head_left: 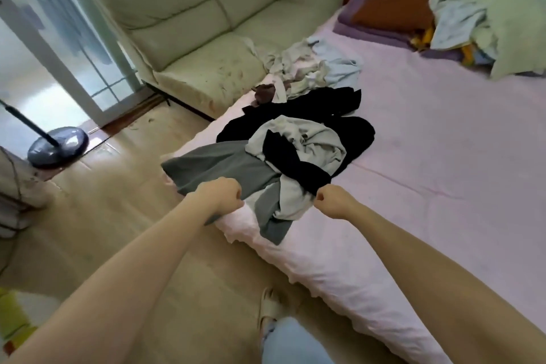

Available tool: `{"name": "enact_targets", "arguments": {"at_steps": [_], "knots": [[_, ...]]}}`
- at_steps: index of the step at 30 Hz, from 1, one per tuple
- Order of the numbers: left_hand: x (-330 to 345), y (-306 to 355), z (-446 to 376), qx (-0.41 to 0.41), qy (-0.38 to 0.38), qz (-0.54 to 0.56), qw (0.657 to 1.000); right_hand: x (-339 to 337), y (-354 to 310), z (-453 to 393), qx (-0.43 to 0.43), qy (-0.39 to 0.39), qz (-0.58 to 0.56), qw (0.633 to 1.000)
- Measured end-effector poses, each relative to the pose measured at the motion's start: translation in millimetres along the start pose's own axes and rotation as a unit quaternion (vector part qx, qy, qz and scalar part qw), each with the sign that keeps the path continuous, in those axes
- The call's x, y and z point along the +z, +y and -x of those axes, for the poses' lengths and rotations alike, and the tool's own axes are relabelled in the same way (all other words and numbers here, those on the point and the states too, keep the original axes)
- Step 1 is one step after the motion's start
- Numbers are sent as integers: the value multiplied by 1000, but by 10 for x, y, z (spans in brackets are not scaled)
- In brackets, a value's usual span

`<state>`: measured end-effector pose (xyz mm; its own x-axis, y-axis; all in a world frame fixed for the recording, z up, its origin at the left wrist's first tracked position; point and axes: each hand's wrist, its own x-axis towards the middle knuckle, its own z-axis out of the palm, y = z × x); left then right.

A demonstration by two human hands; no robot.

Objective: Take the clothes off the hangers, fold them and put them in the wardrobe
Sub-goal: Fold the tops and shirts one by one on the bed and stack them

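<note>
A heap of clothes lies on the near corner of the bed (443, 162): a dark grey garment (218, 167), a light grey garment (313, 139) and a black garment (351, 130). My left hand (223, 193) is curled into a fist, gripping the near edge of the dark grey garment. My right hand (332, 199) is also curled, gripping the near edge of the black and light grey cloth. Both arms reach forward from the bottom of the frame. No hanger shows.
A second pile of pale clothes (307, 68) lies further up the bed. Pillows and bedding (443, 21) sit at the head. A cream sofa (192, 18) stands behind the bed, and a fan base (57, 146) on the floor to the left.
</note>
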<state>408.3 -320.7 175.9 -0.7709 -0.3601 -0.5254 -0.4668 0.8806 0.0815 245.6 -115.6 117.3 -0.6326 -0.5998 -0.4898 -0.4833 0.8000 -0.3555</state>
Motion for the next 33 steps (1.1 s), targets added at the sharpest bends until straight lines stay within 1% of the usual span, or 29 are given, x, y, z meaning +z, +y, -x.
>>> {"name": "enact_targets", "arguments": {"at_steps": [1,2,3,4,6,7,9,13,15,17,19,23,26,29,30,32,33], "knots": [[-35,-44,-219,3,-4,0,1000,-50,0,-188,6,6,-8,1000],[-111,-130,-610,12,-12,-3,1000,-124,-15,-534,15,8,-12,1000],[-176,-166,-810,22,-28,-12,999,-174,-31,-713,28,4,-17,999],[-170,-161,-828,26,-42,-22,999,-182,-58,-708,33,-7,-8,999],[-334,-275,-1352,37,-47,-18,998,-282,-79,-1175,51,-12,-18,998],[-448,-393,-1743,42,-47,-18,998,-353,-124,-1520,64,-15,-23,998],[-494,-473,-1971,37,-44,-16,998,-421,-142,-1653,79,-8,-15,997],[-615,-791,-2998,56,-85,-30,994,-434,-189,-2433,123,-15,-18,992],[-681,-883,-3509,75,-96,-20,992,-470,-228,-2787,133,-4,-19,991],[-724,-968,-4067,89,-104,-3,991,-443,-256,-3210,144,28,-32,989],[-670,-1044,-4567,88,-112,27,989,-377,-280,-3652,150,56,-30,987],[-563,-1042,-5249,88,-117,108,983,-273,-254,-4427,177,28,-20,984],[-401,-993,-5733,92,-118,157,976,-143,-162,-4898,178,22,-55,982],[-269,-909,-5977,75,-121,213,967,-11,-129,-5068,181,-18,-81,980],[-244,-868,-6026,61,-131,245,959,42,-114,-5096,183,-16,-86,979],[-177,-813,-5999,10,-165,327,930,121,-152,-5043,166,-18,-81,983],[-131,-812,-5967,-13,-177,344,922,163,-180,-4991,153,-26,-86,984]]}}
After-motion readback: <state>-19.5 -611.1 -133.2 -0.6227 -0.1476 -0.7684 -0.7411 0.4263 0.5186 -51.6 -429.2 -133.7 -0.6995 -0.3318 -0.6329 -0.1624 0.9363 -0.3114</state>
